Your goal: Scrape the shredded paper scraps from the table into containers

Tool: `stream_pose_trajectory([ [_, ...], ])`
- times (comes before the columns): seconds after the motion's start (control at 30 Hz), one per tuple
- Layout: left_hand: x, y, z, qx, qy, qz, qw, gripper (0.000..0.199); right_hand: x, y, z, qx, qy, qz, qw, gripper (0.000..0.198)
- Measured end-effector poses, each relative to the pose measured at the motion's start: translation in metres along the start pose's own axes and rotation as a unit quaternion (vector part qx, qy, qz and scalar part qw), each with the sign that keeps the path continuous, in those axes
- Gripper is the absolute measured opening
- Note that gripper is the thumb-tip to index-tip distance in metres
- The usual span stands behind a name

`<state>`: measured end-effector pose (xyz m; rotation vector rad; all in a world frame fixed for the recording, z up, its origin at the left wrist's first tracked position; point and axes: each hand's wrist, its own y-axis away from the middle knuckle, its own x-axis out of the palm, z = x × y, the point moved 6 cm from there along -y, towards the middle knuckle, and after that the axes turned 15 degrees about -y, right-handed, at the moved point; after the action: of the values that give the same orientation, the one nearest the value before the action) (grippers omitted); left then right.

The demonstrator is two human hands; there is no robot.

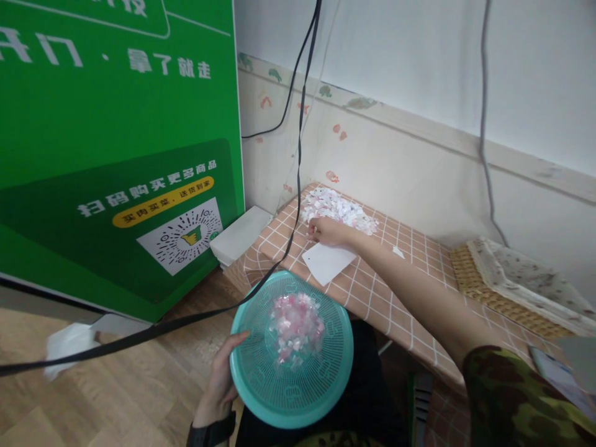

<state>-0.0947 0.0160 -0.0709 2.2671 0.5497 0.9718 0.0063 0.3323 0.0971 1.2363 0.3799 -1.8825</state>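
A teal plastic colander (293, 391) rests over my lap, its rim gripped on the left side by my left hand (221, 372). Inside it lies a heap of small shiny pink and clear pieces (298, 329). My right hand (329, 231) reaches over the table with its fingers pinched together, at the near edge of a pile of small white and pinkish scraps (339, 208). What sits between those fingertips, if anything, is too small to make out. Just below that hand a white card (328, 266) with a small dark hole lies flat on the tablecloth.
The table has a brown checked cloth (400, 304). On its right stand a lined wicker basket (484, 292) and a phone (554, 372). A white box (242, 233) is beside a green cabinet (116, 124). A black strap (299, 143) hangs across the view.
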Motion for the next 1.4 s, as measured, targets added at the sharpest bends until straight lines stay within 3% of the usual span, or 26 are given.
stream_pose_trajectory([
  [0.4,0.002,0.005,-0.001,-0.003,-0.014,-0.031,0.999,0.008,-0.032,0.053,-0.028,0.029,-0.193,-0.077,0.978,0.011],
  [0.6,0.003,0.005,-0.001,0.002,-0.017,-0.035,0.999,0.007,-0.027,0.068,-0.053,0.072,-0.283,-0.047,0.955,0.022],
  [0.77,0.002,0.004,0.0,0.005,-0.021,-0.037,0.999,0.005,-0.03,0.072,-0.065,0.072,-0.259,-0.063,0.961,0.021],
  [1.0,0.003,0.004,0.0,0.005,-0.021,-0.038,0.999,0.004,-0.039,0.075,-0.06,0.061,-0.177,-0.107,0.976,0.029],
  [1.17,0.003,0.004,0.0,0.006,-0.024,-0.04,0.999,0.005,-0.041,0.074,-0.063,0.097,-0.119,-0.145,0.978,0.036],
  [1.4,-0.001,0.0,0.004,-0.003,-0.031,-0.032,0.999,0.009,-0.034,0.071,-0.08,0.106,-0.203,-0.13,0.965,0.024],
])
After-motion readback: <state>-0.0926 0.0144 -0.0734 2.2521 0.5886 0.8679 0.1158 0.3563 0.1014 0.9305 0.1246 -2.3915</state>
